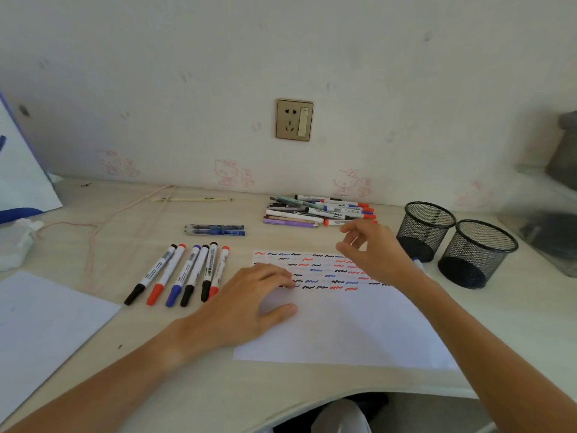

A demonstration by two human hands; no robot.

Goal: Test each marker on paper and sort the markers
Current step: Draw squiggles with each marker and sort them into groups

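A white test paper (343, 326) lies before me, its top covered with red, blue and black squiggles. My left hand (246, 304) rests flat on its left part, fingers relaxed. My right hand (371, 248) hovers over the paper's top right, fingers loosely spread, holding nothing, just short of a pile of markers and pens (315, 210) near the wall. A row of several sorted markers (184, 273) with black, red and blue caps lies left of the paper. A blue-tipped marker (416, 262) peeks out behind my right wrist.
Two black mesh cups (424, 226) (477, 251) stand at the right. Two blue pens (215, 229) lie mid-desk. A second white sheet (40, 326) lies at the left, with a pink cord (93, 226), a white bag (22, 176) and a wall socket (294, 119).
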